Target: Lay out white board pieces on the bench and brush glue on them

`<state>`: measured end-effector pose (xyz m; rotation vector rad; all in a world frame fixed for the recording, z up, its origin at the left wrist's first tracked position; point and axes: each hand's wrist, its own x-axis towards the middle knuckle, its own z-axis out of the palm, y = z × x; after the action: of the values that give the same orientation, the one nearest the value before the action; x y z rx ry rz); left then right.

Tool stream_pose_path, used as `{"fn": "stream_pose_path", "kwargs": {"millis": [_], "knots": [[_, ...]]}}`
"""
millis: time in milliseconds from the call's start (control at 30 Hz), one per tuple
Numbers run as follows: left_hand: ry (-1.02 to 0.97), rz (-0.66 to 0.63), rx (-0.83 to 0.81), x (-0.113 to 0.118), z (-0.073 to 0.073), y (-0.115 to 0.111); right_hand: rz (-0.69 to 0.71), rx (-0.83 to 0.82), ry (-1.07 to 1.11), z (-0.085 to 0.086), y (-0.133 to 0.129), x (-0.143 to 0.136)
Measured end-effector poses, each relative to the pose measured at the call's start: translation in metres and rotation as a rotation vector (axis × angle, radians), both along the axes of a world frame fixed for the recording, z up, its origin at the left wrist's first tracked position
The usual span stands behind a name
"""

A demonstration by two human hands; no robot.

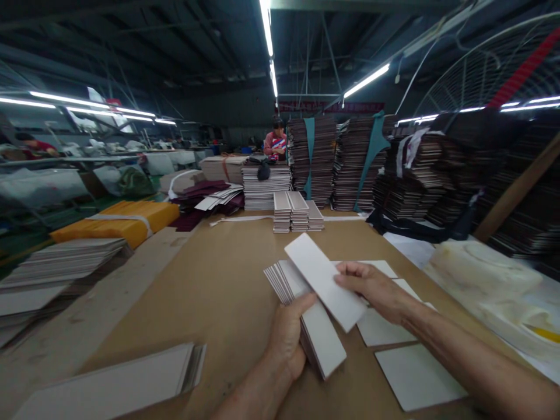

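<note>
In the lower centre of the frame the left hand (286, 338) is closed around a stack of white cards (301, 318), whose long axis runs from lower right to upper left. The right hand (371, 286) comes from the right and pinches the top card (326, 280), which lies across the stack. Loose white sheets (417, 376) lie on the brown table (210, 291) just to the right.

A large workshop hall stretches back under a dark metal roof (184, 41) hung with long fluorescent tubes (266, 26) that give a cool white light. A broad table covered in brown board (210, 280) fills the foreground. Tall stacks of dark sheets (321, 160) stand along its far edge and right side, with teal strips (310, 149) between some. A yellow bundle (120, 219) lies at left. A wire fan guard (490, 64) curves in at upper right. A red banner (332, 107) hangs on the far wall.
</note>
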<state>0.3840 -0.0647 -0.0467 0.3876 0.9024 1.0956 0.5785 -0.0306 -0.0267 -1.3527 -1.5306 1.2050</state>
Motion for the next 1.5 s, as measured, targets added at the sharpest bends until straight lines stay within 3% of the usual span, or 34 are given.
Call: {"fn": "stream_pose_path", "kwargs": {"millis": [133, 233, 400, 567, 867, 1000, 1200, 1500], "knots": [[-0.049, 0.080, -0.127, -0.002, 0.005, 0.006, -0.161, 0.171, -0.236, 0.027, 0.065, 0.060], [-0.059, 0.092, -0.132, -0.005, 0.009, 0.009, -0.118, 0.178, -0.446, 0.032, 0.108, 0.097], [-0.012, 0.072, -0.090, -0.005, 0.008, 0.011, 0.032, 0.156, -0.685, 0.011, 0.146, 0.117], [0.058, 0.162, -0.126, -0.005, 0.010, 0.012, 0.102, 0.133, -0.810, -0.006, 0.165, 0.118], [0.128, 0.181, -0.084, -0.007, 0.011, 0.018, 0.157, 0.192, -0.892, -0.018, 0.159, 0.111], [0.127, 0.190, -0.084, -0.006, 0.013, 0.017, 0.169, 0.292, -0.924, -0.021, 0.142, 0.095], [0.119, 0.181, -0.085, -0.004, 0.016, 0.016, 0.223, 0.354, -0.977, -0.042, 0.108, 0.062], [0.119, 0.194, -0.069, -0.005, 0.018, 0.016, 0.188, 0.343, -0.939, -0.046, 0.084, 0.061]]}}
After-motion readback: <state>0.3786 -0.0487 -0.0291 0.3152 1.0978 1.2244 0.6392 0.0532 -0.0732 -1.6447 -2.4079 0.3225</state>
